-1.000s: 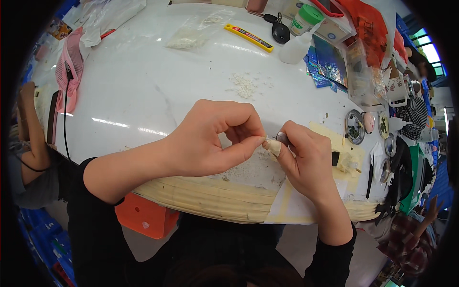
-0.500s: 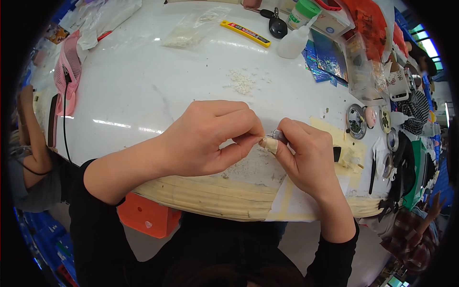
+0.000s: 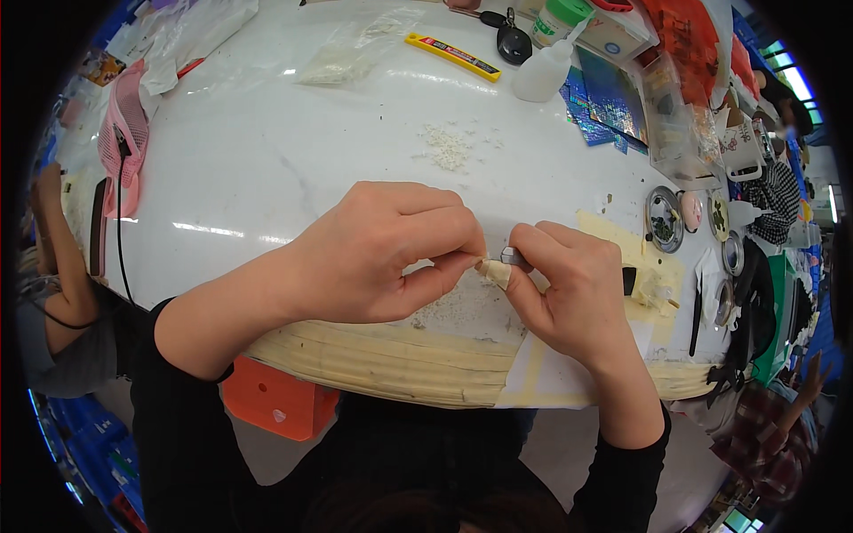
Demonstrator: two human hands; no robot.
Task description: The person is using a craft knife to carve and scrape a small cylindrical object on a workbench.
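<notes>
Above the table's near edge, my left hand [image 3: 391, 253] is closed in a pinch; whatever sits between thumb and forefinger is too small to make out. Facing it, my right hand [image 3: 576, 282] curls its forefinger around a small silvery metal piece [image 3: 513, 256], perhaps a blade, whose kind is mostly hidden by the fingers. Cream tape [image 3: 495, 273] wraps the right thumb, and its tip meets the left fingertips. Beneath the hands lie fine crumbs [image 3: 444, 311] on the white tabletop. A heap of small white bits [image 3: 447, 147] lies farther off.
Beyond the hands are a yellow cutter-like tool [image 3: 453, 58], a car key [image 3: 513, 43] and a white squeeze bottle [image 3: 542, 73]. Round metal dishes [image 3: 665, 219] and a dark slim tool [image 3: 696, 322] lie at right. A pink mesh pouch [image 3: 131, 133] lies left, near another person's arm [image 3: 67, 240].
Both hands have shifted very slightly to the left, keeping the same grip. The view itself has moved a little.
</notes>
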